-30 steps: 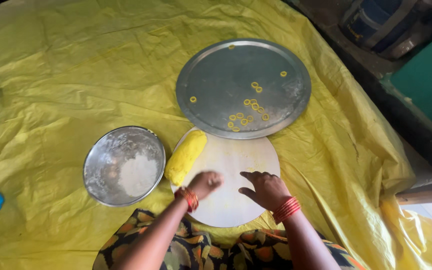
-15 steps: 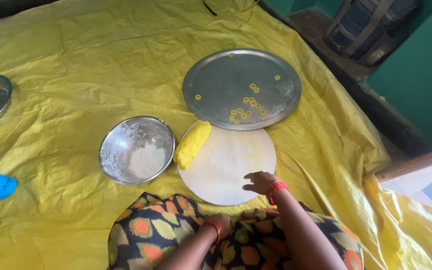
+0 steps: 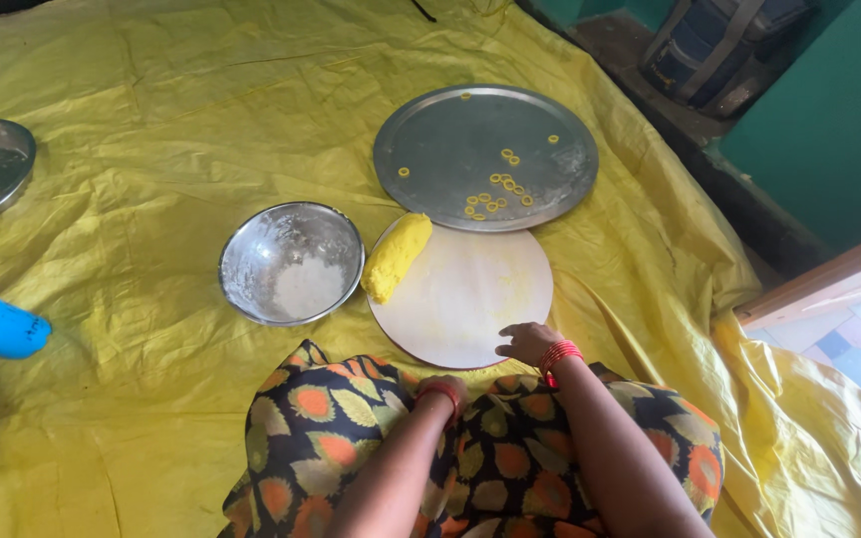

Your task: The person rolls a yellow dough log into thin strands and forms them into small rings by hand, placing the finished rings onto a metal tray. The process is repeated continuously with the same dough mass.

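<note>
1. Since half a second ago the left hand (image 3: 442, 390) has stayed drawn back on the patterned cloth (image 3: 351, 438) over the lap, off the board; its fingers curl under, so I cannot tell whether it grips anything
2. The right hand (image 3: 527, 342) remains at the near edge of the round board (image 3: 470, 299), fingers loosely bent, tips touching the wood, holding nothing
3. The yellow dough log (image 3: 397, 256) lies on the board's far left edge, apart from both hands
4. Just left of it sits the flour bowl (image 3: 292, 262)
5. Beyond the board, the steel plate (image 3: 430, 149) carries small dough rings (image 3: 495, 189)
</note>
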